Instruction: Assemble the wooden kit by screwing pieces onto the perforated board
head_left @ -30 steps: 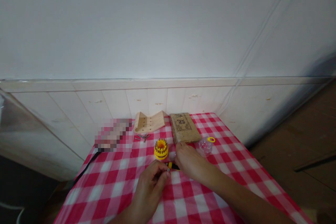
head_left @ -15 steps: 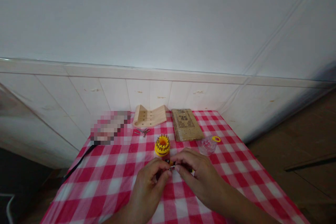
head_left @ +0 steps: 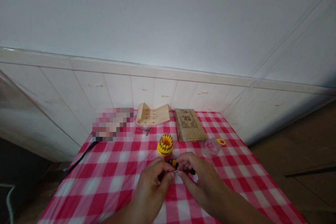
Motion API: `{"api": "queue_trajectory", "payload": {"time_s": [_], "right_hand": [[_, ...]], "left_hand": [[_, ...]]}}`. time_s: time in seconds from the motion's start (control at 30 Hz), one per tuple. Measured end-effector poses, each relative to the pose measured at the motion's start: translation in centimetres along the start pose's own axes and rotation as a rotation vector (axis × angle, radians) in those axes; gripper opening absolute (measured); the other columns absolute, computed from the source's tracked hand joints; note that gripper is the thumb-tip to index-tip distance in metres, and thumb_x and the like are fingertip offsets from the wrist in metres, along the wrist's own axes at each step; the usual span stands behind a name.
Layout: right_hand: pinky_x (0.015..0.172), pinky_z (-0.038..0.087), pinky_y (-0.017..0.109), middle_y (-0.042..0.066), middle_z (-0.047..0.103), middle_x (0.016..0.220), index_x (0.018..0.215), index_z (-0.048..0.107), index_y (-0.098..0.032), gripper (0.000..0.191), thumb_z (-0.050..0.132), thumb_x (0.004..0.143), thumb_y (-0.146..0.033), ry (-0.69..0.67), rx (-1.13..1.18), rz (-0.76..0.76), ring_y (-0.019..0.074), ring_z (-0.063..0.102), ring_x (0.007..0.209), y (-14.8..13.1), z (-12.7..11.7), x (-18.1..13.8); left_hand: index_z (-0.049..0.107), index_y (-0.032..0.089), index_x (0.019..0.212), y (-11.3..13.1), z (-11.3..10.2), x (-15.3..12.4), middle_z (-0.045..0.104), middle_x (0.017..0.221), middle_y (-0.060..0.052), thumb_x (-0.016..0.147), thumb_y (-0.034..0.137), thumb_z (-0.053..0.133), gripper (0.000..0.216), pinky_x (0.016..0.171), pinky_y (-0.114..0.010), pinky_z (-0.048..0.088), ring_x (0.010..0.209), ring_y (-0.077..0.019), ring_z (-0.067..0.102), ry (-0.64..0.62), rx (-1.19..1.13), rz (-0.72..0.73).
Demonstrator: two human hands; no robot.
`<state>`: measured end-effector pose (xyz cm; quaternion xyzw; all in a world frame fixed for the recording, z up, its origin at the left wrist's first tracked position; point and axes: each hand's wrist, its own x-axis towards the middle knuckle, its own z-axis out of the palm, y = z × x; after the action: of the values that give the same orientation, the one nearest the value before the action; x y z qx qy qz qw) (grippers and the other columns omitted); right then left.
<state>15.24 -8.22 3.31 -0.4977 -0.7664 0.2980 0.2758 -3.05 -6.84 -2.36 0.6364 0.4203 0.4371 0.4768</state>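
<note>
My two hands meet over the red-and-white checked tablecloth (head_left: 110, 178). My right hand (head_left: 202, 182) grips a small black-and-yellow screwdriver (head_left: 175, 164) whose handle pokes out towards the left. My left hand (head_left: 151, 189) pinches a tiny metal bit (head_left: 175, 171) at the screwdriver's tip, fingertips of both hands touching there. Just beyond them stands a round yellow bit holder (head_left: 165, 145) with several bits upright in it.
At the table's far edge lie a wooden piece with holes (head_left: 152, 114), a flat engraved wooden board (head_left: 189, 124) and several loose screws (head_left: 145, 130). A clear round lid (head_left: 210, 147) and a yellow ring (head_left: 221, 141) sit to the right. A black cable (head_left: 78, 161) hangs off the left side.
My right hand lifted the screwdriver off the cloth and brought it to my left hand's fingertips. The view shifted slightly, so the table sits lower and more centred.
</note>
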Motion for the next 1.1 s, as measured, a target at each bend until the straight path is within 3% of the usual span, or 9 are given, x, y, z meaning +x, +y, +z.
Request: {"api": "queue_trajectory", "payload": {"time_s": [0.67, 0.9, 1.1], "right_hand": [[0.076, 0.053, 0.032, 0.003, 0.066, 0.097, 0.105, 0.056, -0.023, 0.021, 0.051, 0.093, -0.007, 0.071, 0.054, 0.011, 0.0174, 0.064, 0.085, 0.2, 0.3, -0.1], [0.088, 0.056, 0.036, 0.009, 0.065, 0.107, 0.116, 0.059, -0.022, 0.026, 0.04, 0.102, -0.011, 0.098, -0.043, -0.093, 0.0206, 0.065, 0.1, 0.6, 1.3, -2.0], [0.087, 0.058, 0.033, 0.007, 0.065, 0.104, 0.111, 0.059, -0.023, 0.028, 0.042, 0.098, -0.005, 0.051, -0.13, -0.112, 0.0205, 0.066, 0.098, 1.7, 4.0, -4.0]], "left_hand": [[0.064, 0.019, 0.073, 0.0, 0.1, -0.3, 0.059, 0.074, 0.0, 0.09, 0.025, 0.062, 0.018, 0.062, -0.024, 0.041, 0.066, -0.0147, 0.053, 0.029, -0.001, 0.017], [0.064, 0.019, 0.085, 0.6, -0.4, 0.5, 0.061, 0.07, 0.002, 0.09, 0.043, 0.065, 0.024, 0.057, -0.023, 0.042, 0.058, -0.0124, 0.051, 0.121, -0.285, -0.129], [0.064, 0.018, 0.087, 2.8, -3.0, 2.2, 0.068, 0.08, 0.0, 0.086, 0.047, 0.071, 0.03, 0.056, -0.023, 0.044, 0.055, -0.0097, 0.053, 0.252, -0.411, -0.147]]}}
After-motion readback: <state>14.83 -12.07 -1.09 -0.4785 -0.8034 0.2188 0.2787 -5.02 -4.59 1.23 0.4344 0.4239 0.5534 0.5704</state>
